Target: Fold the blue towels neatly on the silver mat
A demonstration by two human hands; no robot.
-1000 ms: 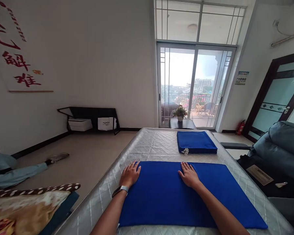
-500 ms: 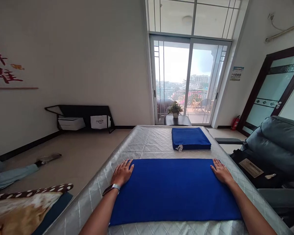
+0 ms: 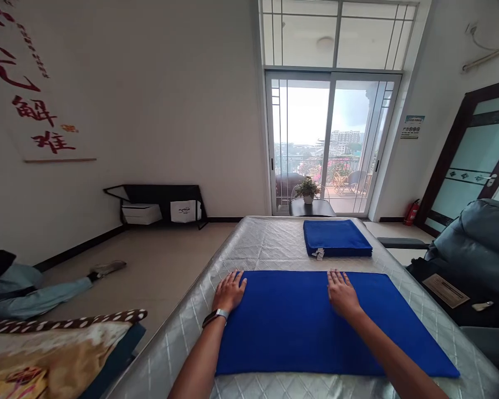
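Note:
A blue cloth (image 3: 291,327), spread flat as a wide rectangle, lies in front of me on the silver quilted mattress (image 3: 266,241). My left hand (image 3: 229,291) rests on its far left corner with the fingers stretched out; a watch is on that wrist. Palm down near the middle of the far edge, my right hand (image 3: 341,291) presses on the cloth with its fingers extended. Beyond it sits a neat stack of folded blue cloths (image 3: 336,237), with white tags showing at its near left corner.
Right of the mattress stands a dark armchair (image 3: 474,238) with a black bag on it. A small table with a potted plant (image 3: 308,188) is at the glass door. At left are a patterned blanket (image 3: 58,354), a person's leg (image 3: 45,293) and a black rack (image 3: 162,194).
My right hand has moved left along the far edge, from the right corner to near the middle. The left hand stays at its corner. The view has turned slightly left.

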